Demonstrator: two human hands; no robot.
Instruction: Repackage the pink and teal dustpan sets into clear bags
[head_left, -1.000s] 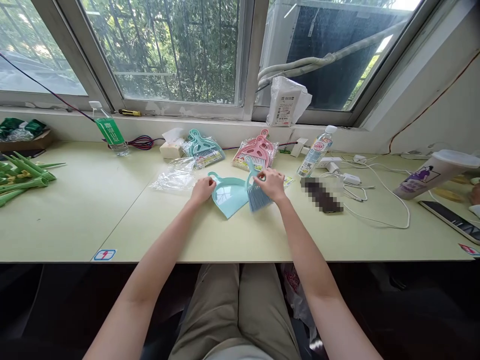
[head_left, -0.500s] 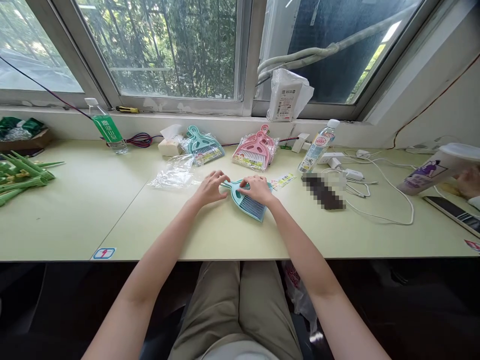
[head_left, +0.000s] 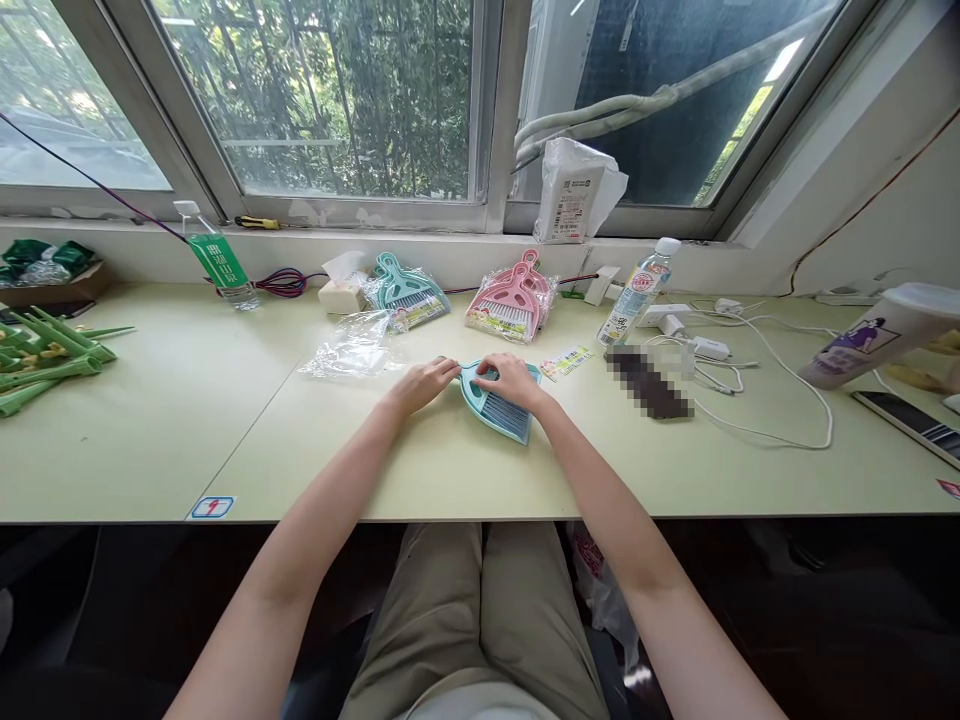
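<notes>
The small brush has been laid into the light blue dustpan (head_left: 499, 403), where a second ago the two parts were lying side by side, so the set is now nested into one piece. Since half a second ago the set was turned only a little. It lies flat on the tabletop (head_left: 450, 470), in the middle, just in front of the person. Its long axis runs diagonally: the handle end points to the far left, toward the left hand (head_left: 424, 381), and the wide bristle edge points to the near right. The handle tip is touched by the left hand with fingers nearly together, not clamped around it. The right hand (head_left: 511, 378) is pressed on top of the set, its grip closed lightly over the brush back. An empty clear bag (head_left: 352, 345) is lying near, to the left
</notes>
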